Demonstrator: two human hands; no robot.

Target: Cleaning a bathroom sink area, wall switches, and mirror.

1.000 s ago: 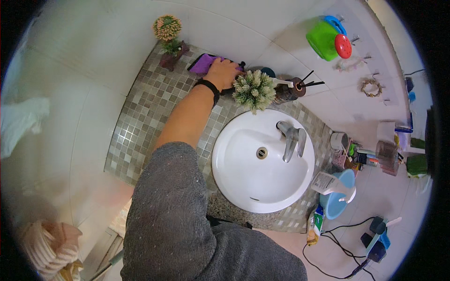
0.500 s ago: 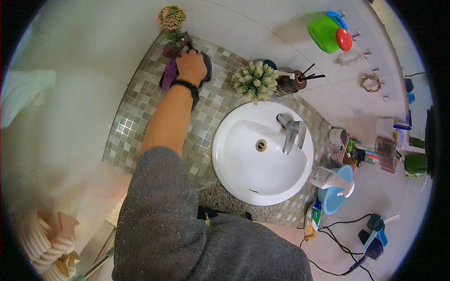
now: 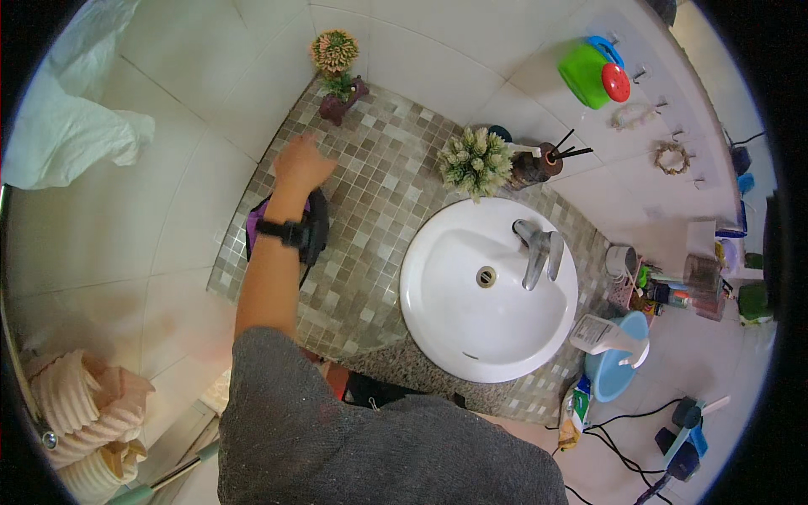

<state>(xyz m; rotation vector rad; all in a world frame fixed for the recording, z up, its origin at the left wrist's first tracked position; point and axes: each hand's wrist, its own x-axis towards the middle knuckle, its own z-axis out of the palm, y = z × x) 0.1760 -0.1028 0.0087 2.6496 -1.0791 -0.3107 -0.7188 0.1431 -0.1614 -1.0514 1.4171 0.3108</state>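
My left hand (image 3: 303, 164) hovers over the tiled counter (image 3: 370, 202) at the far left. Its thumb stands apart from the other fingers, whose tips are slightly blurred, and I see nothing in its grasp. A purple and black pouch-like thing (image 3: 316, 225) lies on the counter beneath my wrist, partly hidden by my forearm and black watch. Just beyond the fingers, in the far corner, sits a small potted plant (image 3: 334, 52) with orange-green flowers in a brown animal-shaped pot (image 3: 337, 108). My right hand is out of view.
Right of the counter's middle is a white sink (image 3: 429, 295) with a chrome tap (image 3: 534, 252). Behind it stand a pale-green plant (image 3: 475, 164) and a reed diffuser (image 3: 551, 160). A spray bottle (image 3: 599, 335) leans by a blue tub (image 3: 614, 374). Cords hang at lower right.
The purple and black thing has come nearer along the left of the counter, and my left hand has let go of it. The brown pot now shows fully.
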